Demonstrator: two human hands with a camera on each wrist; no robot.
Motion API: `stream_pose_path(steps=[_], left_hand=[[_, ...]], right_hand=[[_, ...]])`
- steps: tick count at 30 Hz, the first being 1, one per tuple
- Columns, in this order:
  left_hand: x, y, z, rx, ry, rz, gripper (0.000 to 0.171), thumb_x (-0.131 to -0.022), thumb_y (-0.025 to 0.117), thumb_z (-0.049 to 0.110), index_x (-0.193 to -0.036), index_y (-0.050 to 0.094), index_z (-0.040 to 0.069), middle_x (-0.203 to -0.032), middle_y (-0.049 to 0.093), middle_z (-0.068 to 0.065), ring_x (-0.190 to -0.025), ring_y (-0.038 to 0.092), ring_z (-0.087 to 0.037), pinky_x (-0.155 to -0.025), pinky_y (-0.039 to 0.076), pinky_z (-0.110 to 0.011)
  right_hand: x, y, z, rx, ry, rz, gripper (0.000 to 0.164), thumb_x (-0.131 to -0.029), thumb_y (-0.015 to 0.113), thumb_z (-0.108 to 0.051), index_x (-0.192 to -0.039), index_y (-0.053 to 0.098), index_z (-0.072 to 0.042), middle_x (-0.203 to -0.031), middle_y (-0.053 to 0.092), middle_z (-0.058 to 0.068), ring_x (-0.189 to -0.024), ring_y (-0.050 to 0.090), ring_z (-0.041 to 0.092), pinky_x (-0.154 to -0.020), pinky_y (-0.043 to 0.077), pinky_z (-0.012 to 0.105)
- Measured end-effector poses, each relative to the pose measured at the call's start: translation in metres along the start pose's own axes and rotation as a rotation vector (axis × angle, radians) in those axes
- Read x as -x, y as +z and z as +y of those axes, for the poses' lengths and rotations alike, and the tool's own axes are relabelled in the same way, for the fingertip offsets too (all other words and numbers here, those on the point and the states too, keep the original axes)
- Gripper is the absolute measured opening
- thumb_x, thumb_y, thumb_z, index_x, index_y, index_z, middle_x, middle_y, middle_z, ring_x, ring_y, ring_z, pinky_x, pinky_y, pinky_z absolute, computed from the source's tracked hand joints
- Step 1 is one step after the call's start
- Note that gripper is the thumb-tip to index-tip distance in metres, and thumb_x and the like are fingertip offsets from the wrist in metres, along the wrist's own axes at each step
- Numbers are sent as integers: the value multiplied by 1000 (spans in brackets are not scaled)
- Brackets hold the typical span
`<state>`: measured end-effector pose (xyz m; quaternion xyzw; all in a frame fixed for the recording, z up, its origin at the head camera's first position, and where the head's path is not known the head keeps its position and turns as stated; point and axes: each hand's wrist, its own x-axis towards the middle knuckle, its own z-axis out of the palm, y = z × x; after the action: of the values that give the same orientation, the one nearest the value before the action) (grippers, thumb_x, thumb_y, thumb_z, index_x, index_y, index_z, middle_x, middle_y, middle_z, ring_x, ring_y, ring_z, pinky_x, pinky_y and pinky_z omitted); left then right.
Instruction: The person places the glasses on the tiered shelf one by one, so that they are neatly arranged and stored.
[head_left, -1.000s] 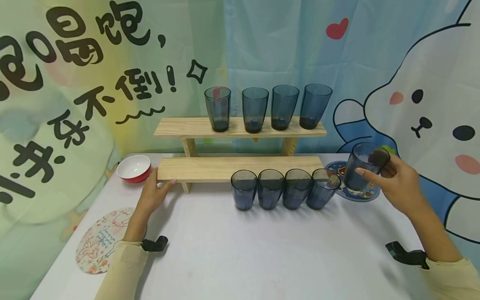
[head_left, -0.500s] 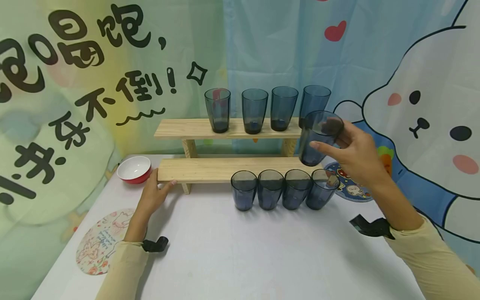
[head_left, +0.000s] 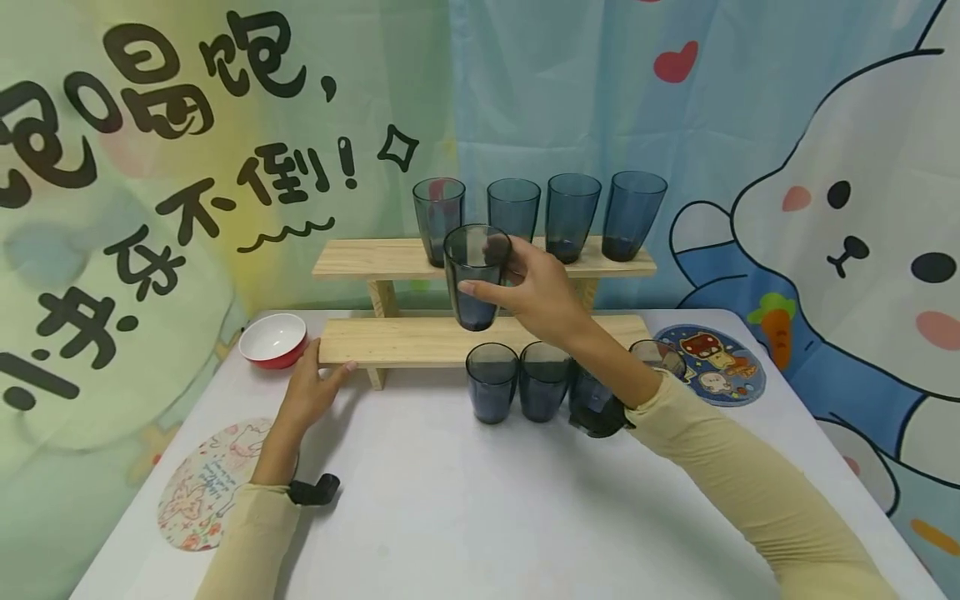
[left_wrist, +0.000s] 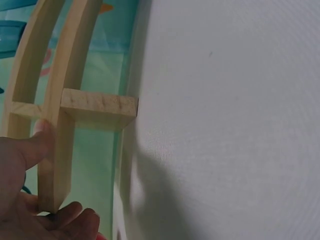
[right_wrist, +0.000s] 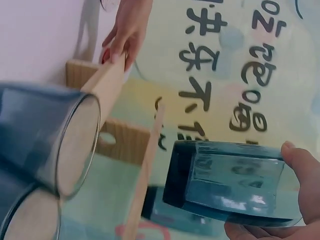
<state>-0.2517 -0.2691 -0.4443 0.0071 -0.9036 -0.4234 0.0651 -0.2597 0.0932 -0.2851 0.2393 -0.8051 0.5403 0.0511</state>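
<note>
My right hand (head_left: 546,292) holds a blue-grey tinted drinking glass (head_left: 474,279) upright, thumb on the near side, over the lower board (head_left: 390,342) of a two-tier wooden shelf. In the right wrist view the glass (right_wrist: 230,182) has nothing in it, and fingers and thumb (right_wrist: 295,155) grasp it near its rim. My left hand (head_left: 307,387) grips the left end of the lower board. In the left wrist view its thumb (left_wrist: 42,132) lies on the board's top, with fingers curled about the end. Several like glasses (head_left: 572,218) stand on the upper board (head_left: 360,258).
Several more glasses (head_left: 491,385) stand in a row on the white table before the shelf, partly hidden by my right forearm. A red and white bowl (head_left: 273,337) sits left of the shelf. Round mats lie at left (head_left: 198,492) and right (head_left: 720,367); a printed curtain hangs behind.
My right hand has carried the glass leftward from over the right-hand mat to the middle of the shelf, rising on the way. My left hand stays at the board's end.
</note>
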Motion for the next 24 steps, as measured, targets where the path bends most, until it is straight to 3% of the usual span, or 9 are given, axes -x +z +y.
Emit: stream_pose_path(steps=[5,9,14,18,21,24], left_hand=[[0,1,1,-2,-8,-3,76,-106,67,24,-160,25,-9,-160,35,-36,-154,31,-49,-127,23,-61],[0,1,1,-5,-23,-2,77,-106,67,25,-160,25,-10,-160,35,-36,-154,30,-49,-127,23,-61],[0,2,0,-5,-27,-2,78,-105,68,26,-160,25,-10,-160,35,-35,-154,31,-49,-127,23,-60],[0,1,-2,-11,-22,4,77,-105,68,26,-159,26,-10,-159,37,-36,-153,32,-49,-126,24,-61],[0,1,-2,-16,-13,13,75,-105,68,25,-158,28,-10,-157,38,-36,-151,34,-50,-125,26,-62],[-1,1,-1,-17,-9,13,75,-105,68,24,-158,28,-10,-157,39,-37,-151,34,-50,-125,26,-62]], right_hand=[[-20,32,-6,16,-17,-10,50,-93,83,-35,-132,62,-13,-119,69,4,-109,67,19,-93,55,38],[-35,54,-11,30,-33,-9,41,-92,84,-39,-114,59,-14,-92,56,3,-85,54,22,-76,43,35],[-56,77,-14,33,-57,18,43,-91,85,-39,-107,55,-13,-82,45,4,-75,43,20,-68,35,31],[-75,91,-20,53,-33,38,50,-91,84,-43,-117,59,-9,-92,56,7,-83,52,20,-70,42,31],[-91,100,-27,81,13,48,70,-90,83,-48,-141,56,-7,-122,66,8,-108,63,21,-84,54,34],[-106,108,-31,108,39,52,87,-90,82,-51,-156,46,-8,-145,62,7,-129,61,21,-99,56,35]])
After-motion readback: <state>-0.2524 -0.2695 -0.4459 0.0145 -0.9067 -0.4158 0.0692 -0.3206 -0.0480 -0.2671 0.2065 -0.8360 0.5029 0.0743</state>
